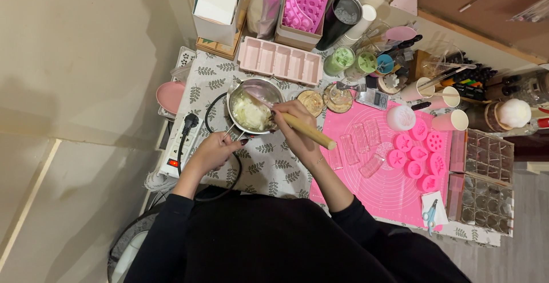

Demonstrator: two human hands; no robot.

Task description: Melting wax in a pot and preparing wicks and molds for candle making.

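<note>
A small steel pot (273,88) holds pale, lumpy, half-melted white material (248,114). My left hand (216,150) grips the pot's handle at its near side. My right hand (296,124) is closed around the wooden handle of a pink spatula (309,131), whose blade dips into the pot's contents. The pot sits on a leaf-patterned cloth (269,165) covering the table.
A pink silicone mat (389,191) to the right carries clear moulds and several pink round moulds (420,151). A pink tray mould (280,60), cups, jars and boxes crowd the back. A power strip (180,145) with black cable lies left of the pot.
</note>
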